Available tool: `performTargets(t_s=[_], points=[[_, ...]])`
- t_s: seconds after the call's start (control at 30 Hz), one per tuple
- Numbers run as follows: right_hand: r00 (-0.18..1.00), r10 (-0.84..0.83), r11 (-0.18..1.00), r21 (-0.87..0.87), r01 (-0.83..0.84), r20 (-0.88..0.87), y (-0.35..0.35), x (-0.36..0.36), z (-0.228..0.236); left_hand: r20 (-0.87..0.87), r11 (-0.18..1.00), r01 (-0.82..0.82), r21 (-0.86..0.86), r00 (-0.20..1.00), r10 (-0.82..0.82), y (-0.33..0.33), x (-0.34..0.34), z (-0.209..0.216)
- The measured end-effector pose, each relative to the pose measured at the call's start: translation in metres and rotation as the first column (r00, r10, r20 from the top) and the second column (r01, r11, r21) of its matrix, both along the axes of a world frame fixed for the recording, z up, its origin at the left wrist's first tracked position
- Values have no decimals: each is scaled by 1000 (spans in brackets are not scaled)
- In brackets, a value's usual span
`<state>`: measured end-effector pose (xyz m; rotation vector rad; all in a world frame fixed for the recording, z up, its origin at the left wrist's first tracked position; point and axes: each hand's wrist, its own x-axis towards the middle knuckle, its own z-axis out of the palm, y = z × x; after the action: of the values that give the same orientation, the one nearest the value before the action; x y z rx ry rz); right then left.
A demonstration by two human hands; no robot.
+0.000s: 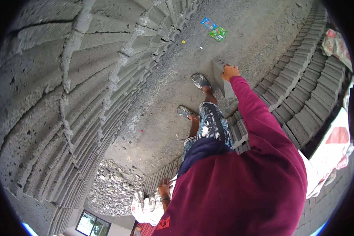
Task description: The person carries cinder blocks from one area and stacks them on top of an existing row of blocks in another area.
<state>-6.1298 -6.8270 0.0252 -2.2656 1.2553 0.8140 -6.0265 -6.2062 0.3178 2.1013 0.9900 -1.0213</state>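
With my right arm stretched forward, my right hand [230,72] grips the upper edge of a grey concrete block [225,87]. The block stands tilted on the ground, just beside my shoes [201,80]. At the lower left, close to my torso, is a bare hand [164,188] with a band at its wrist; it seems to be my left hand, though its arm is partly hidden behind my maroon sweatshirt. Its fingers lie near a low row of blocks [161,177] and white sacks [147,207], and their grip is unclear.
A tall stack of concrete blocks [86,86] rises along the left. Lower rows of blocks [291,88] line the right, with printed sacks [336,47] on them. Gravel [112,187] is heaped at the lower left. Colourful wrappers [218,34] litter the dusty ground.
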Motion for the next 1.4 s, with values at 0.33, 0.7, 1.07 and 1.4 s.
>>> performTargets(t_s=[0.33,0.7,1.07,1.4], points=[[954,154,925,377,-48,-257,-53,20,-85,-221,993,79,92,974,-57,-13,18,33],[1000,6,954,300,-2,-12,6,-42,-14,14,915,403,6,915,-403,-87,96,-53],[891,-272,962,83,260,363,28,-17,388,-298,609,249,-753,695,-654,-398,-19,-117],[784,-58,862,-365,351,618,220,7,684,-472,-139,-692,-709,611,-635,-380,-25,159]])
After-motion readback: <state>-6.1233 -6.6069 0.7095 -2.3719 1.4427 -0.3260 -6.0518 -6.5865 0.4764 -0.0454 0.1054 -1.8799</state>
